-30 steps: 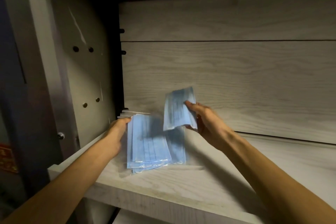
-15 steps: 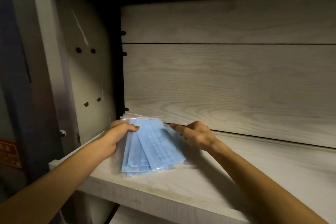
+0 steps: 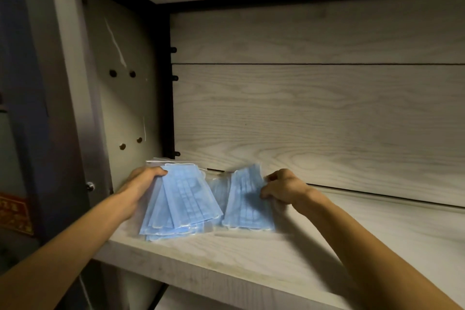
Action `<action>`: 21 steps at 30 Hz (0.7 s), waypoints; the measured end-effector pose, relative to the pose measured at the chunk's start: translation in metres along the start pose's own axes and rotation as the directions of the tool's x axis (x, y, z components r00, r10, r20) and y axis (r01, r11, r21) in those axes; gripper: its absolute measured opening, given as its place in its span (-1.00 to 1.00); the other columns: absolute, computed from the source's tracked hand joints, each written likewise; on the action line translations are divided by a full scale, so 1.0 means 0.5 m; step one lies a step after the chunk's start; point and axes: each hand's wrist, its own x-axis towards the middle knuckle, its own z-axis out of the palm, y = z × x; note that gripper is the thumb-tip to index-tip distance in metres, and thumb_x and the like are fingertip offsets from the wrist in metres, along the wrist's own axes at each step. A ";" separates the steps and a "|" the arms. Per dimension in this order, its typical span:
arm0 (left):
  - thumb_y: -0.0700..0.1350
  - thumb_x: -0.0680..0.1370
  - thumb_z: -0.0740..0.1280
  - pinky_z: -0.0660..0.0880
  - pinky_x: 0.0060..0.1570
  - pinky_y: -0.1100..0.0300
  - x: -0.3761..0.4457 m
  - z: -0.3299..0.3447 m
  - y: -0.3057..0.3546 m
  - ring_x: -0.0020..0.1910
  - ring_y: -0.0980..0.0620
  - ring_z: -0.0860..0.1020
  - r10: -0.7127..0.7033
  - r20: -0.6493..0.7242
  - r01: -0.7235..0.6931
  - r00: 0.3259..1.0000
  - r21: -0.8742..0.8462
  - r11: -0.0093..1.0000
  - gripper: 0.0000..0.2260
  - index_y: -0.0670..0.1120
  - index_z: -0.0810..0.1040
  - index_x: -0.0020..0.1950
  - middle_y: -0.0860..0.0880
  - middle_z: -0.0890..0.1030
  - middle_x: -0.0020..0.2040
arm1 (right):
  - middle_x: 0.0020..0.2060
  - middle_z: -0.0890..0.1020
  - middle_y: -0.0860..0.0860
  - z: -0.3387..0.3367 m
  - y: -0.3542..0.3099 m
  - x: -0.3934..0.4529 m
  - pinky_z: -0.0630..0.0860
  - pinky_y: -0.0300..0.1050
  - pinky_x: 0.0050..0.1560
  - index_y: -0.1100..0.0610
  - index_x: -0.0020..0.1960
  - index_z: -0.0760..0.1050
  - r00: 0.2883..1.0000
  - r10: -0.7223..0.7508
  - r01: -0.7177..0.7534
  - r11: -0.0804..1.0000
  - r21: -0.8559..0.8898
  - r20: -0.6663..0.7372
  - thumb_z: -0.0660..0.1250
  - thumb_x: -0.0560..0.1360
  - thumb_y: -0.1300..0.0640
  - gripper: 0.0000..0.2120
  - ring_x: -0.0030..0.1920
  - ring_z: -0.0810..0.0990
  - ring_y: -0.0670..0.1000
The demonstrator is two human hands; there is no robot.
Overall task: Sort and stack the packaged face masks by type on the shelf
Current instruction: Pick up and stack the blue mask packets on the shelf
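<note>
2 hands grip blue masks (bagged): left hand [image 3: 141, 184] the fan [image 3: 180, 201], right hand [image 3: 283, 190] another pack [image 3: 245, 205].

Dim, cool indoor light, deep shadow at left, soft overall blur, wide-angle bending at edges

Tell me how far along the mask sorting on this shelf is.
Partly done. A fanned pile of blue masks lies in the shelf's left corner, gripped by the left hand. The right hand pinches a second blue packet beside the pile. Left: squaring the fanned pile and settling that packet. Only blue masks show here, so other types cannot be judged.
</note>
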 end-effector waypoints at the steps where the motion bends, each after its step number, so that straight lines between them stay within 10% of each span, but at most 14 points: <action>1: 0.03 0.45 0.42 0.52 0.19 -0.18 0.000 0.000 -0.001 0.00 -0.28 0.62 0.003 0.003 -0.003 1.000 0.001 1.000 -0.67 -0.08 0.59 0.14 -0.24 0.68 -0.02 | -0.46 0.47 0.08 -0.010 0.003 0.001 0.27 -0.31 -0.54 0.20 -0.28 0.54 1.000 -0.001 0.001 0.999 0.045 -0.012 0.41 0.36 0.36 -0.88 -0.55 0.41 -0.04; 8: 0.00 0.48 0.40 0.53 -0.09 -0.01 -0.031 0.009 0.021 -0.10 -0.25 0.60 0.010 -0.023 -0.011 1.000 -0.025 1.000 -0.75 -0.11 0.57 0.07 -0.24 0.65 -0.08 | -0.32 0.53 0.10 -0.049 0.007 -0.002 0.41 -0.08 -0.22 0.19 -0.25 0.54 0.980 -0.012 0.086 0.926 0.368 -0.197 0.32 0.46 0.33 -0.87 -0.26 0.48 0.06; 12: -0.06 0.52 0.39 0.41 -0.30 0.16 -0.052 0.039 0.040 -0.25 -0.15 0.59 0.040 0.006 -0.039 0.999 -0.082 0.996 -0.90 -0.08 0.56 -0.06 -0.18 0.65 -0.19 | -0.49 0.50 -0.02 -0.061 -0.005 -0.001 0.44 -0.19 -0.39 0.12 -0.37 0.56 0.978 0.007 0.121 0.791 0.600 -0.207 0.33 0.44 0.30 -0.77 -0.41 0.47 -0.02; 21: -0.15 0.55 0.40 0.43 0.12 0.10 -0.043 0.147 0.068 0.20 -0.23 0.56 0.146 -0.002 -0.144 0.989 -0.193 0.971 -0.69 -0.25 0.58 0.26 -0.25 0.61 0.22 | -0.32 0.45 0.10 -0.078 -0.021 -0.002 0.33 -0.12 -0.33 0.17 -0.23 0.47 0.974 0.049 0.163 0.530 0.832 -0.222 0.27 0.42 0.34 -0.88 -0.36 0.38 0.01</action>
